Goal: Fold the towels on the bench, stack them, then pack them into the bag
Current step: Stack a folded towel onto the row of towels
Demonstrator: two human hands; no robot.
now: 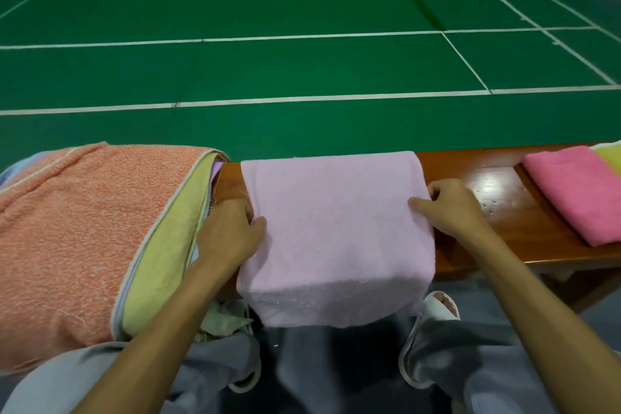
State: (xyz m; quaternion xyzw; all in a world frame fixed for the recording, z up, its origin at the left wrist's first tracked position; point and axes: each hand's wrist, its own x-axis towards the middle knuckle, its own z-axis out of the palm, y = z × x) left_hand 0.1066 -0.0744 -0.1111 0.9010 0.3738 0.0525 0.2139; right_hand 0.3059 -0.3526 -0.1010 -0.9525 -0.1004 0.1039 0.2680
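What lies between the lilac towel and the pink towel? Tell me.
Head view: the right hand pinching the lilac towel, then bare bench up to the pink towel.

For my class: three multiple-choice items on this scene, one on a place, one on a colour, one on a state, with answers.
1. Where is the folded pink towel? A on the floor; B on the bench, right of the lilac towel; C in a bag.
2. The court floor is: A blue; B green; C grey.
3. The lilac towel is: A untouched; B held by one hand; C gripped by the left hand and right hand.
Answers: B, it lies on the wood; B, green throughout; C, each hand pinches a side edge.
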